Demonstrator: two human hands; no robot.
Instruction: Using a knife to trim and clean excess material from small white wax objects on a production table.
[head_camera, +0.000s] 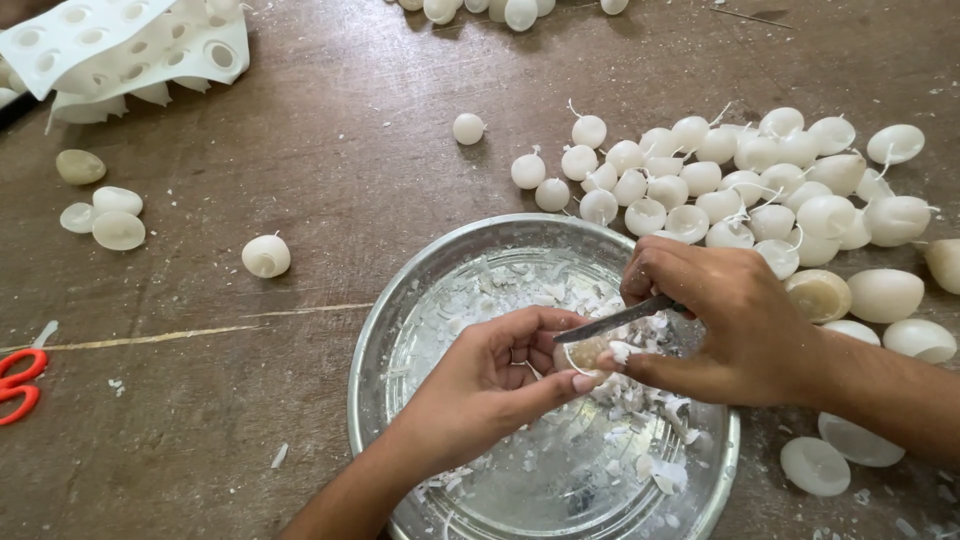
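My left hand holds a small round white wax candle over a shiny metal bowl. My right hand grips a thin metal knife, and its blade rests against the candle. White wax shavings lie scattered inside the bowl, mostly under my hands.
A heap of small white wicked candles lies beyond the bowl at the right, with larger ones and flat wax discs nearby. A single candle and several discs sit at the left. White moulds occupy the far left corner. Red scissor handles show at the left edge.
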